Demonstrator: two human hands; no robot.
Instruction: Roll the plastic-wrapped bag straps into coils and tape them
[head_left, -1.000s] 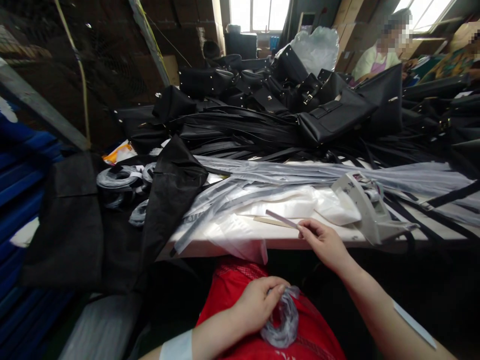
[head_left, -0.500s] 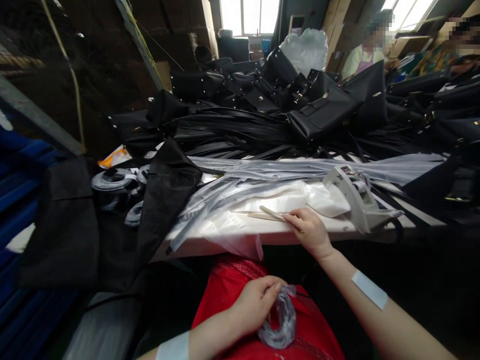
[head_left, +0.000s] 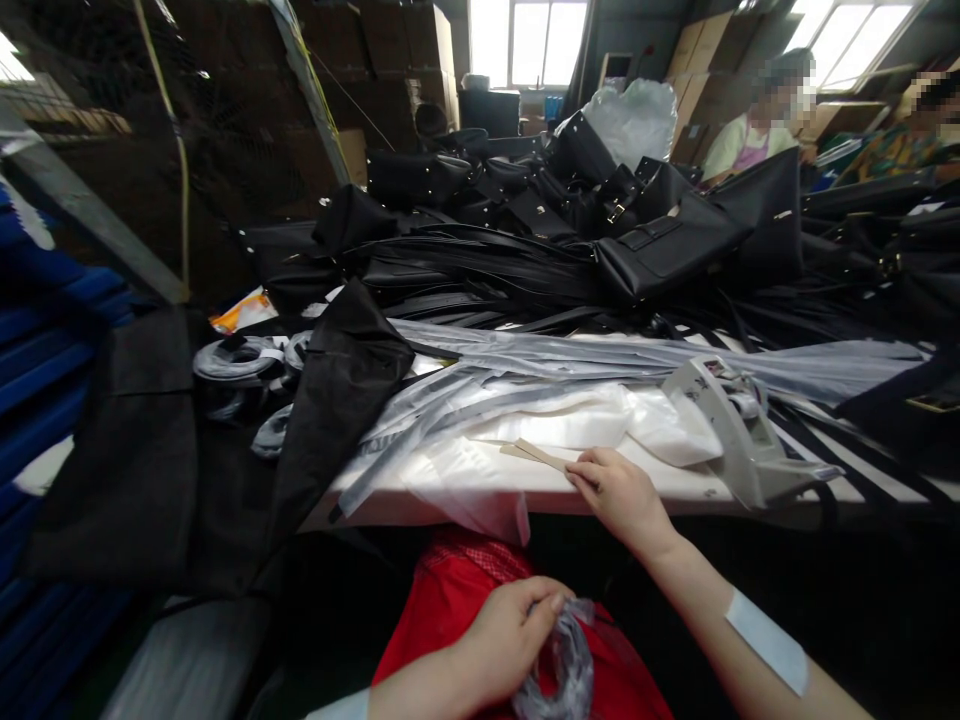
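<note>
My left hand (head_left: 517, 630) is closed on a coiled strap in clear plastic (head_left: 566, 665), held over the red cloth (head_left: 435, 610) on my lap. At the table's front edge, my right hand (head_left: 619, 492) pinches the end of thin tan strips (head_left: 541, 456), which fan slightly apart and point left. Beneath and behind the strips lie clear plastic bags (head_left: 592, 415). Long straps in plastic sleeves (head_left: 517, 352) stretch across the table behind them. A white tape dispenser (head_left: 720, 425) stands to the right of my right hand.
Black bags (head_left: 667, 245) and loose black straps (head_left: 472, 250) are heaped at the back. On the left, more wrapped coils (head_left: 236, 358) sit in an open black bag (head_left: 150, 450), beside blue stacked material (head_left: 45, 370). A co-worker (head_left: 750, 140) is at the far right.
The view has shifted, so the scene sits lower in the picture. The tan strips have tilted and lie nearer the table surface in my right hand. My left hand keeps its hold on the coil.
</note>
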